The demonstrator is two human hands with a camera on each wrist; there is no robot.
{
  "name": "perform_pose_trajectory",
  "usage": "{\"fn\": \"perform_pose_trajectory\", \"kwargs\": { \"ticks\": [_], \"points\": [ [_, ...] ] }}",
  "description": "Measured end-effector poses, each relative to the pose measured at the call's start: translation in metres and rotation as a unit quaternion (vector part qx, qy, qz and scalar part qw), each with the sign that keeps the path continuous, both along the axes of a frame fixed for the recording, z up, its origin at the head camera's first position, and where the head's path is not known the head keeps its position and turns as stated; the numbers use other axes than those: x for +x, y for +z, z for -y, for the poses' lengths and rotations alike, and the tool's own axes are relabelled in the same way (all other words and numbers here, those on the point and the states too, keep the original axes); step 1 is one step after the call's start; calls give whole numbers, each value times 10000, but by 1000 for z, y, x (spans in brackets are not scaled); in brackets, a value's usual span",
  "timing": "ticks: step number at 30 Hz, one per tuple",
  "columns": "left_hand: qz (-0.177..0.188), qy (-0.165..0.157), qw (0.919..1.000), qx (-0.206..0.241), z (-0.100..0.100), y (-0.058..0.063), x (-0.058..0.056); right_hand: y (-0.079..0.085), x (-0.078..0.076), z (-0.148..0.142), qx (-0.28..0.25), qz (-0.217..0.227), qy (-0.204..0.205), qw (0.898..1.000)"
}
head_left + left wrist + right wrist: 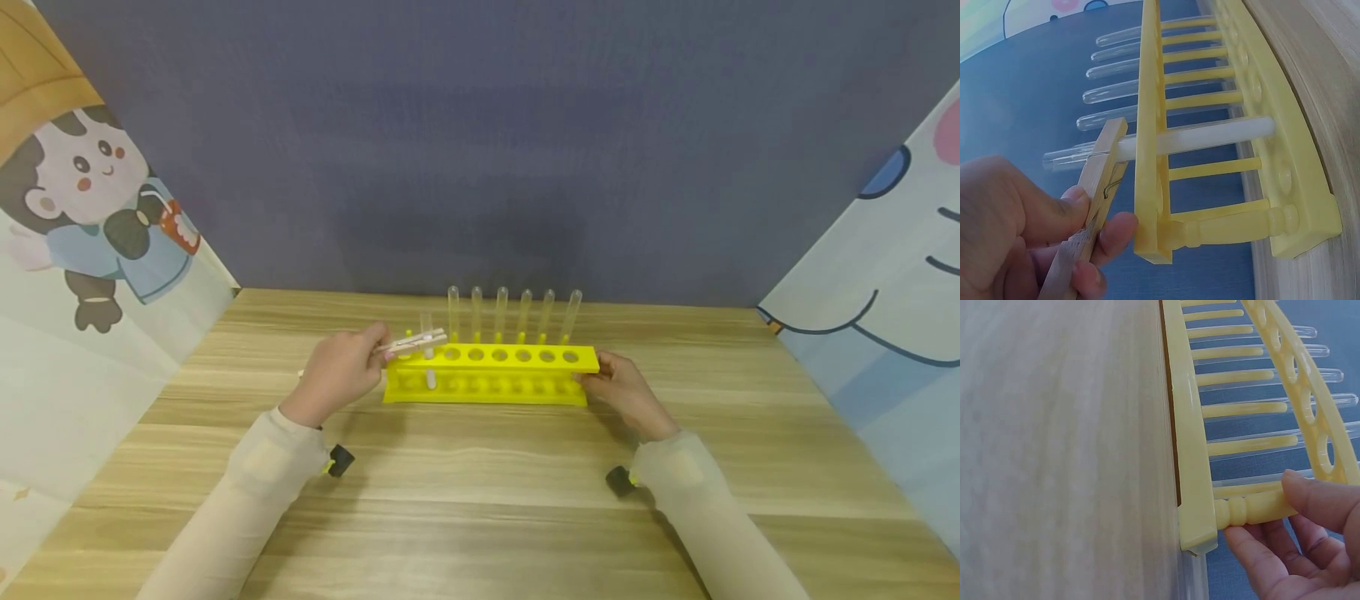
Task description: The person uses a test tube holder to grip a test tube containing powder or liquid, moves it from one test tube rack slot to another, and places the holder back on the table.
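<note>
On the wood-grain table (450, 517), the head view shows a yellow rack (487, 398) set crosswise between 2 bare hands. A tube with white contents (431, 379) stands in the rack, in what looks like the 2nd hole from its left end; the left hand (337, 367) is much the nearer, with the tube just to the right of its fingertips. A wooden clamp (411, 342) bridges that gap, reaching rightward across the tube's upper part. The right hand (622, 390) is at the rack's right end, and 6 clear tubes (502, 312) stand upside down along the back. From the left wrist, thumb and fingers are curled round the clamp and pinch it; its tip lies at the tube just above the top plate (1149, 94), while the tube's foot reaches the lower shelf (1313, 212). The tube's long axis runs upright through the 2 levels, so I judge it free to slide only along that line; whether the clamp truly grips it I cannot tell. From the right wrist, thumb and fingers pinch the end post (1260, 507), only as far apart as its thickness. No brand, label or writing can be read in any view
</note>
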State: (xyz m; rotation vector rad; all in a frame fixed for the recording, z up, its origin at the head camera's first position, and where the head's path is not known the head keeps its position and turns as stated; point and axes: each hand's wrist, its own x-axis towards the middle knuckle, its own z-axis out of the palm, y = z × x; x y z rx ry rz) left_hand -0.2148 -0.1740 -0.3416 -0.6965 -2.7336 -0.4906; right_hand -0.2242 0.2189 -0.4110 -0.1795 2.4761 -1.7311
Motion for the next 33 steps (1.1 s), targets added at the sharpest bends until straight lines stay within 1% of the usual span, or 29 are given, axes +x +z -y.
{"fn": "perform_pose_trajectory", "kwargs": {
  "ticks": [6, 13, 20, 23, 27, 33],
  "points": [
    [78, 58, 9999, -28, 0, 0, -1, -1, 0, 0, -46, -39, 18, 10000],
    [28, 74, 9999, -87, 1, 1, -1, -4, 0, -1, -81, -305, 113, 9994],
    [-99, 51, 9998, -133, 1, 1, -1, -1, 1, 0, -6, -49, 75, 10000],
    [-137, 60, 9997, -168, 1, 3, -2, 0, 1, 0, 57, -17, 34, 10000],
    [-131, 46, 9998, -167, 1, 7, -2, 2, 1, 0, 78, -3, -14, 10000],
    [-233, -19, 9996, -161, 1, 16, -2, 4, 1, 0, 78, -4, 7, 10000]
  ]
}}
